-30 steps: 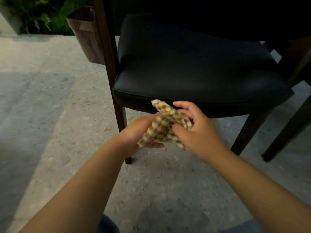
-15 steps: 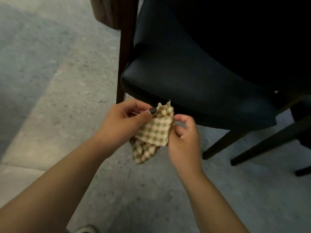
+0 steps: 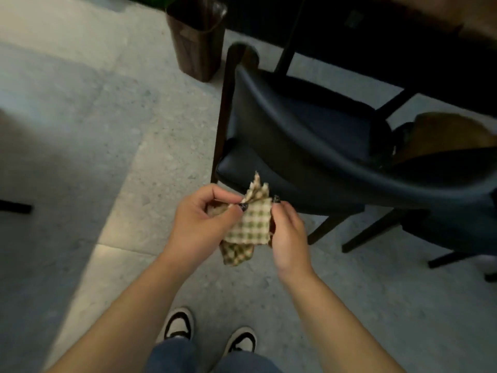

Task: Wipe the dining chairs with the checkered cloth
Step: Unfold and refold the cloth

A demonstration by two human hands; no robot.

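Observation:
A green-and-cream checkered cloth (image 3: pixel 251 226) hangs folded between both hands in front of me, just off the chair's near corner. My left hand (image 3: pixel 200 224) pinches its left top edge between thumb and fingers. My right hand (image 3: pixel 286 230) pinches its right edge. The dining chair (image 3: pixel 304 146) has a black padded seat, a curved black backrest and dark wooden legs; it stands just beyond my hands, and the cloth does not touch it.
A dark wood-grain bin (image 3: pixel 196 36) stands on the stone floor beyond the chair. The dark table (image 3: pixel 390 30) lies at the upper right, with a second black chair (image 3: pixel 457 211) at the right edge. My two shoes (image 3: pixel 209 335) show below.
The view has risen and tilted down, so the chair's backrest and my shoes now show. Both hands still hold the cloth, now spread flatter between them.

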